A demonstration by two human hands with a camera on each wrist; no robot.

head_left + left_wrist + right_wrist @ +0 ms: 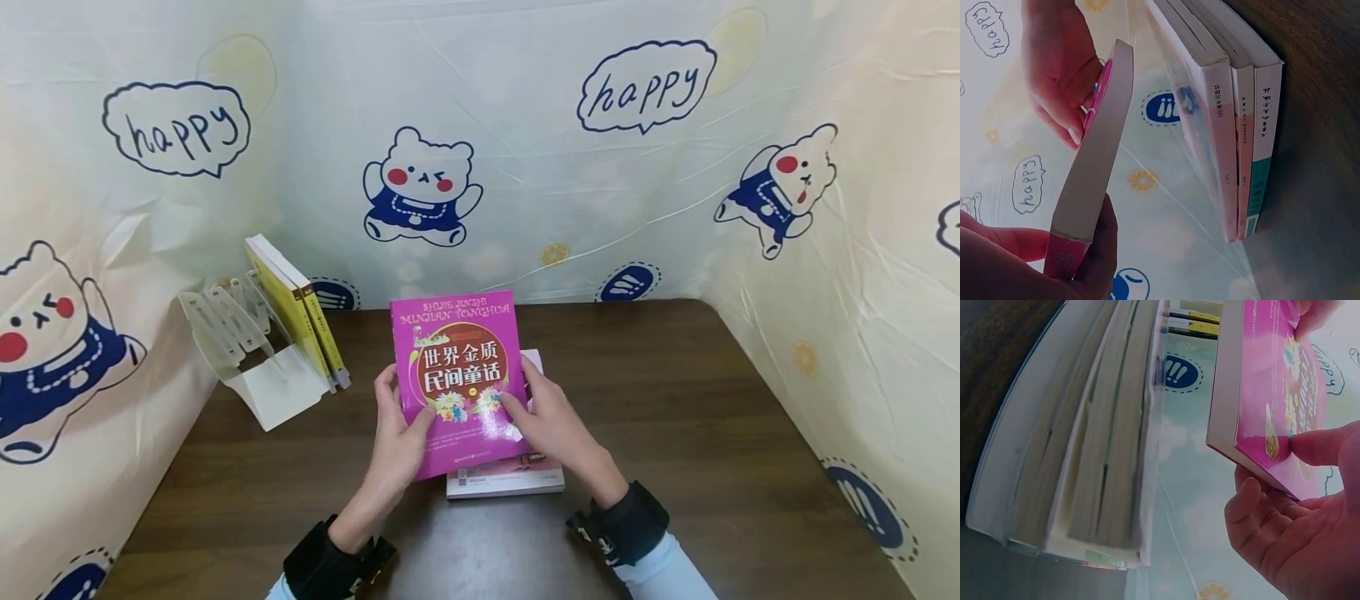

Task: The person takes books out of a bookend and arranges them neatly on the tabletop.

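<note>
pink book, one, frame centre
left hand and right hand gripped its sides; stacked books lay below, lower centre

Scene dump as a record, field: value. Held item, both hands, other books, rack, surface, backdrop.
held item: magenta fairy-tale book, closed, front cover toward head camera
left hand: grips book's left edge, thumb on cover
right hand: grips book's right edge, thumb on cover
book stack: below held book, not touching it; three spines visible
yellow-spined books: two, leaning by the rack
rack: white desktop book rack, left side
surface: brown wood-grain table
backdrop: cartoon-bear sheet
</note>
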